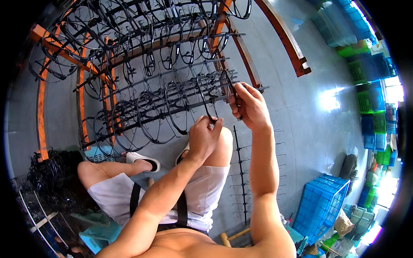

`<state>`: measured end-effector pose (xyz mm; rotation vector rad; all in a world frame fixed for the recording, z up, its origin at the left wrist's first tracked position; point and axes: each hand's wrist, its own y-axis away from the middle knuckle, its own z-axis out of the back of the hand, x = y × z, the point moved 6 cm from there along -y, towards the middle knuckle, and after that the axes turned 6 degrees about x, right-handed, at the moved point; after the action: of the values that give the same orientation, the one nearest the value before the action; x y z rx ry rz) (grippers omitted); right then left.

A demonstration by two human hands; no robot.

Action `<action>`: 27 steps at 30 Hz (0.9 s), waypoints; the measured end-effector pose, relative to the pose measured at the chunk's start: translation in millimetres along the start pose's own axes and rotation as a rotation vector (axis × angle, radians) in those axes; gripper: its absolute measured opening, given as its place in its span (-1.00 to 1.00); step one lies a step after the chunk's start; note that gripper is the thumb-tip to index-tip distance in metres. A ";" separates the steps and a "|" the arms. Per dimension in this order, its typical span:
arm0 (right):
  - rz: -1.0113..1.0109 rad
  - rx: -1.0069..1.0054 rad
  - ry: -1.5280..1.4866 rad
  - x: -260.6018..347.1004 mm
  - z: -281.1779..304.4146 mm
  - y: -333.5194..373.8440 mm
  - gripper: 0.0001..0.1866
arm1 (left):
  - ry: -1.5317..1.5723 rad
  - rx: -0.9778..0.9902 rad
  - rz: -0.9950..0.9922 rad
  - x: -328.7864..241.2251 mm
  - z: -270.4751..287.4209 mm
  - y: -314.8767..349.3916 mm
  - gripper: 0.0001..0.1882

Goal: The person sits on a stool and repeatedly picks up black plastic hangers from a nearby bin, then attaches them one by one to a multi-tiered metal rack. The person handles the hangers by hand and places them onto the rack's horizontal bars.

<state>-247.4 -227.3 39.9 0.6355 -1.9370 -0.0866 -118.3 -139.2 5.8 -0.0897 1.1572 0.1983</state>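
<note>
My left hand (204, 139) is closed, its thumb and fingers pinching the lower end of a thin black curved frame (204, 98). That frame reaches up to the hooked black bars (150, 115) of the rack. Higher and to the right, my right hand (251, 106) is also closed, around a slim black curved piece (231, 81) beside the bars' right end. Its fingers hide part of the piece, and I cannot tell whether the two pieces are joined. Similar black curved frames (170, 107) hang in a row to the left of my hands.
Orange metal posts (41, 112) carry upper tiers of hanging black frames (176, 49). A black rod with side hooks (241, 172) lies on the grey floor near my right forearm. Blue crates (320, 206) stand at right, and a dark tangled pile (51, 176) lies at left.
</note>
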 end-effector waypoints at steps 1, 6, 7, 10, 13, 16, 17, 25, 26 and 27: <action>-0.038 -0.010 0.011 -2.8 7.1 -1.9 -0.78 | 0.010 0.006 -0.005 -0.1 -0.7 -1.0 -0.76; -0.076 0.020 0.095 -24.1 18.4 -31.9 -0.75 | -0.008 0.022 -0.037 -0.4 -5.1 0.0 -0.76; -0.063 -0.005 0.134 -23.9 18.8 -35.6 -0.75 | -0.005 0.030 -0.037 0.8 -5.7 1.5 -0.76; -0.025 -0.008 0.173 -22.9 19.9 -41.2 -0.76 | 0.035 0.023 -0.020 3.4 -6.2 3.4 -0.77; 0.000 0.012 0.206 -23.9 18.2 -36.8 -0.76 | 0.039 0.012 -0.030 1.5 -5.5 3.1 -0.78; 0.029 0.006 0.219 -24.1 14.6 -30.6 -0.77 | 0.029 0.016 -0.047 2.6 -6.0 4.2 -0.79; 0.045 0.013 0.223 -24.7 12.7 -30.3 -0.78 | 0.027 0.018 -0.050 3.4 -6.2 4.7 -0.79; 0.066 -0.046 0.332 -22.4 13.0 -20.1 -0.78 | 0.020 0.021 -0.088 0.8 -10.3 3.1 -0.79; 0.041 -0.077 0.324 -21.6 12.3 -15.7 -0.78 | 0.029 0.023 -0.084 2.4 -11.3 2.5 -0.79; 0.012 -0.106 0.313 -23.4 10.7 -10.8 -0.78 | 0.012 -0.006 -0.095 2.2 -9.4 2.0 -0.78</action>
<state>-245.1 -228.0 12.1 0.5330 -1.6224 -0.0763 -126.4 -138.7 0.1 -0.1509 1.1620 0.1172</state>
